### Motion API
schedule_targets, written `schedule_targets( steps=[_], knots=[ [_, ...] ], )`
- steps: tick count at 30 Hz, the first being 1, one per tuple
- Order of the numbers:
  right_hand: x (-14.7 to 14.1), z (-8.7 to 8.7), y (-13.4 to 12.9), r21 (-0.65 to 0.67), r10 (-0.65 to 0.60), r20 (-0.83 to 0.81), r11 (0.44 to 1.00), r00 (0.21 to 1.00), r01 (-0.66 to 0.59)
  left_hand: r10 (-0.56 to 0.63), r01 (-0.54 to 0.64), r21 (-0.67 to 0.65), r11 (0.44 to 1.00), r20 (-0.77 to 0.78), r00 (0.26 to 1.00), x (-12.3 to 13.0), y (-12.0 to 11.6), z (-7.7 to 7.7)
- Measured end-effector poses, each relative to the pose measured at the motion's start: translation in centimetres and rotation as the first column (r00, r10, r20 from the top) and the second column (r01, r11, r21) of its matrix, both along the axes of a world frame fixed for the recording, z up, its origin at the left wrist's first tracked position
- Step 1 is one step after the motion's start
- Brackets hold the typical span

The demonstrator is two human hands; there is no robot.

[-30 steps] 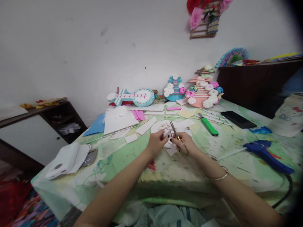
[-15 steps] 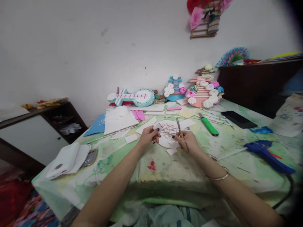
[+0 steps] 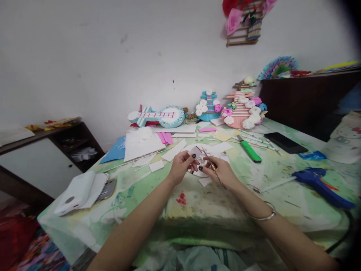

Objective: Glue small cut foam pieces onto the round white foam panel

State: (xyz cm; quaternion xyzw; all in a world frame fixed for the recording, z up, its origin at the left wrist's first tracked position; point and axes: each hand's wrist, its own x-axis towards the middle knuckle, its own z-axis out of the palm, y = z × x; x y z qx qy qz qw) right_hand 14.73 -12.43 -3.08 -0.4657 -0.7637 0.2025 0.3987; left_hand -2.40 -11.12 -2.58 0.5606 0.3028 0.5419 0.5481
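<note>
Between the thumb and fingers of my left hand (image 3: pixel 183 165) is a small white card piece (image 3: pixel 194 151) with a dark red edge. My right hand (image 3: pixel 221 171) is closed on a pair of scissors (image 3: pixel 212 163), whose blades point up and left, close to the card. Whether the blades touch the card I cannot tell. Beneath both hands lies a round white disc (image 3: pixel 200 175) with small white cut pieces on it, partly hidden by my fingers. One loose white scrap (image 3: pixel 205 181) lies at the near edge of the disc.
A green utility knife (image 3: pixel 249 148) and a black phone (image 3: pixel 286 142) lie to the right, with a blue glue gun (image 3: pixel 321 186) nearer. Craft instruments (image 3: pixel 172 116) stand along the wall. At left are a white device (image 3: pixel 76 194) and white sheets (image 3: pixel 141 145).
My left hand has moved right with the card, and the scissors have tilted left, so blades and card are now close together. The background things have stayed put.
</note>
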Motion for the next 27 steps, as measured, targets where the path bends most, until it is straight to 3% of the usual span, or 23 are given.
schedule_targets(
  steps=[9,27],
  knots=[
    [-0.28,0.10,0.12,0.067,0.052,0.144,0.996,0.988,-0.062,-0.005,0.013,0.050,0.999,-0.165,0.986,0.48,-0.38,-0.37],
    [-0.08,-0.39,0.55,0.113,-0.057,0.224,0.993,0.973,0.032,-0.074,0.074,-0.004,0.997,-0.115,0.991,0.79,-0.31,-0.74]
  ],
)
